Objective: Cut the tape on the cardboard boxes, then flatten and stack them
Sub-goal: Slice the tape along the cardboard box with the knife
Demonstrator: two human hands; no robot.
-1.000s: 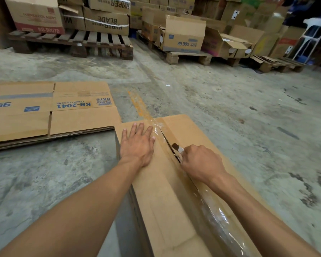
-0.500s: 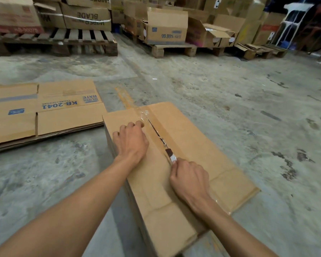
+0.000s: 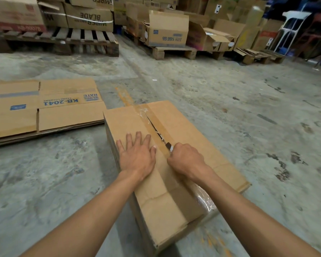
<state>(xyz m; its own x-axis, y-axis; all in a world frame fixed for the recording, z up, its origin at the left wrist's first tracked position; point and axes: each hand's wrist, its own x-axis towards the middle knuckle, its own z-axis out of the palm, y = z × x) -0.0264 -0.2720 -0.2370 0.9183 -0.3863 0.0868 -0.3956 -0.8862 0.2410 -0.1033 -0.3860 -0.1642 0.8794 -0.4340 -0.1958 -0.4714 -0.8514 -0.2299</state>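
cardboard box [image 3: 183, 138] is stood on floor [image 3: 230, 108] | left hand [image 3: 137, 156] is pressed flat on top, fingers straight | cutter [image 3: 168, 146] is gripped by right hand [image 3: 185, 161] at taped seam [image 3: 152, 123]

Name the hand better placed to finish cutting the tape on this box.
Right. The right hand already grips the knife in the tape seam, with the slit open beyond it. The left hand lies flat, steadying the box.

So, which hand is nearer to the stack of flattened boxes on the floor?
Left. The left hand presses flat on the box top, on the side toward the flattened boxes. The right hand grips the cutter at the taped seam, farther away.
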